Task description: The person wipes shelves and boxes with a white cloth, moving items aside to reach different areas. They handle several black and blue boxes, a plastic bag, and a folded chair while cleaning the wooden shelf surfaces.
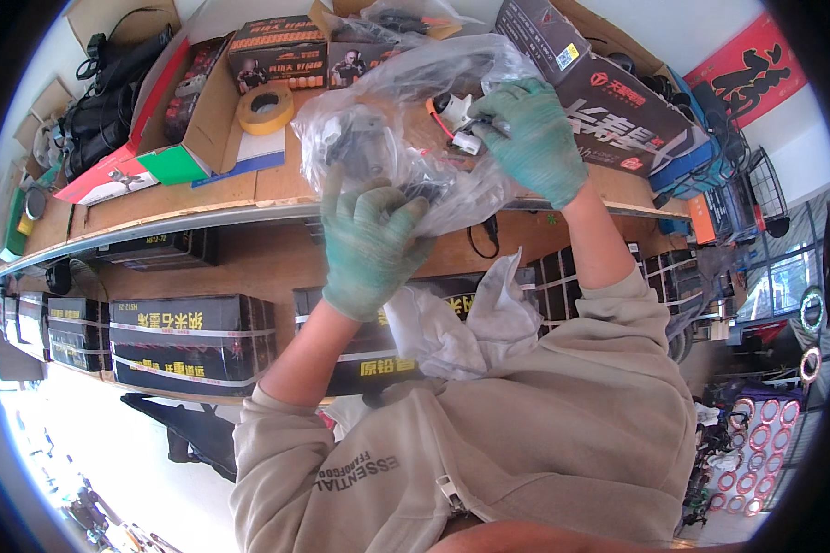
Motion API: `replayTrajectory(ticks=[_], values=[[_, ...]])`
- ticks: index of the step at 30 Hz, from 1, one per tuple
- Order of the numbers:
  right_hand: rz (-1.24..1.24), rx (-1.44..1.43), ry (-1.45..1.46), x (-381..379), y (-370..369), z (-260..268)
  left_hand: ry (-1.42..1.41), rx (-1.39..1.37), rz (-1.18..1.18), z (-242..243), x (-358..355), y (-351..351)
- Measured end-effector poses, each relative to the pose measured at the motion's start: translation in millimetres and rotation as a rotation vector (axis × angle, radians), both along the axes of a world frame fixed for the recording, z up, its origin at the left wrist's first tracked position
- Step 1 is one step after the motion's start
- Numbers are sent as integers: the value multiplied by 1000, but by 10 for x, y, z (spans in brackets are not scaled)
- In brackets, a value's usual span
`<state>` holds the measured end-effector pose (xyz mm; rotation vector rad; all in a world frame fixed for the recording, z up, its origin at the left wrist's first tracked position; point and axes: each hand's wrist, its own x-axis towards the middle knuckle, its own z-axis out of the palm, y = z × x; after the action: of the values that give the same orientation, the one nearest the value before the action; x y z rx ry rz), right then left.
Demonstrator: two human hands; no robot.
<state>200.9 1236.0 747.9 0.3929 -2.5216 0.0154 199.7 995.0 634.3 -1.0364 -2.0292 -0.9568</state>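
Observation:
A large clear plastic bag (449,62) lies open on the wooden shelf, with white and dark parts inside it. My left hand (373,238), in a green-coated glove, rests against the near left side of the bag; whether its fingers grip the film I cannot tell. My right hand (536,138), gloved alike, holds a small white and black part (455,109) at the bag's right side. A red wire and a white connector (466,143) hang from that part. A roll of yellow tape (265,108) lies left of the bag.
Open cardboard boxes stand at the left (211,128) and right (612,114). Behind the bag are printed boxes (277,55). The shelf's metal front edge (249,212) runs before me. Strapped black boxes (192,342) fill the lower shelf, and a white cloth (456,332) hangs at my front.

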Motion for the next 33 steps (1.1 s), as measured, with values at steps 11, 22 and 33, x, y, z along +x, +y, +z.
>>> replayTrajectory(ticks=[11,22,33], values=[[57,-243,117,183,79,-55,19,16,14,-87,12,-28],[58,-252,143,219,48,-66,310,35,91,-278,24,-41],[-38,-428,94,335,11,-116,288,81,111,-317,71,-34]])
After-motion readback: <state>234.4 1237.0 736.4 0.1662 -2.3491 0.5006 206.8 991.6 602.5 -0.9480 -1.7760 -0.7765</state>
